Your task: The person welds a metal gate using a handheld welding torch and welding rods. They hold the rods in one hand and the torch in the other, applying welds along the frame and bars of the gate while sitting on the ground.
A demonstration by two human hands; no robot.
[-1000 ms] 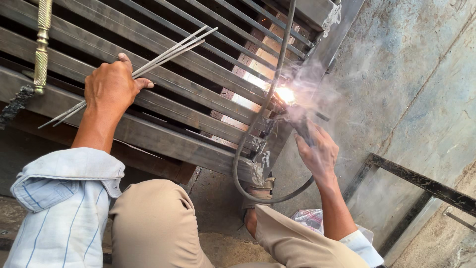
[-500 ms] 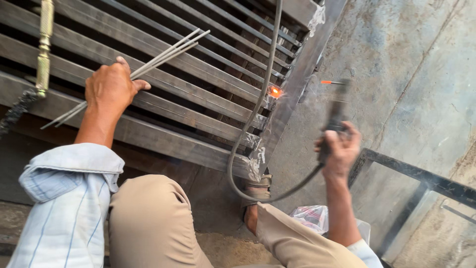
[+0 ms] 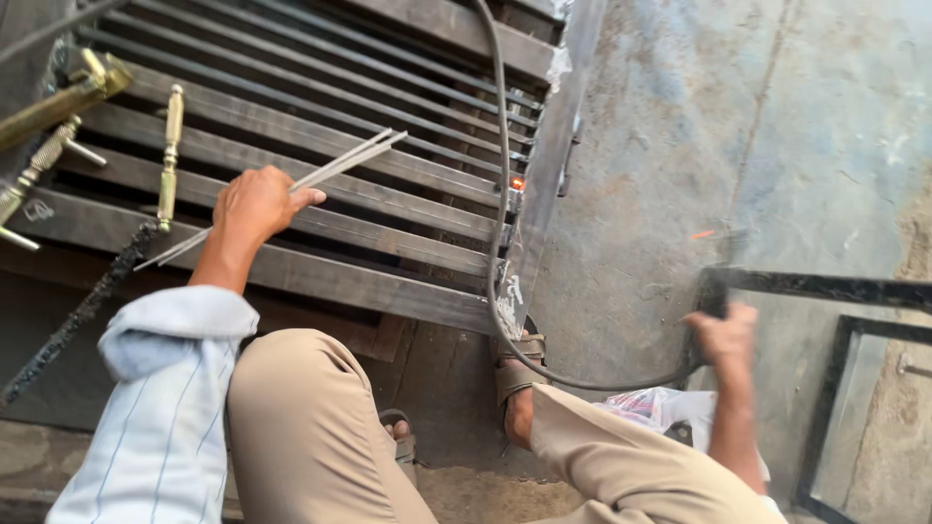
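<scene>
My left hand (image 3: pixel 257 202) rests on a bar of the metal grille (image 3: pixel 320 184) and grips a bundle of thin welding rods (image 3: pixel 345 162) that stick out up to the right. My right hand (image 3: pixel 723 335) is off to the right over the concrete floor, closed around the dark electrode holder (image 3: pixel 714 291), blurred with motion, its rod tip glowing orange. A black cable (image 3: pixel 497 184) runs from the holder up across the grille. A small orange hot spot (image 3: pixel 517 182) glows at the grille's right edge.
Brass torch fittings (image 3: pixel 58 102) and a braided hose (image 3: pixel 83 311) lie at the left. A dark metal frame (image 3: pixel 845 291) lies on the floor at right. My sandalled foot (image 3: pixel 519 374) and bent knees fill the bottom, with a plastic bag (image 3: pixel 655 408) beside them.
The bright arc and smoke at the grille's edge have stopped, leaving a fading glow. My right hand has pulled the electrode holder away to the right and downward. The left hand stays put.
</scene>
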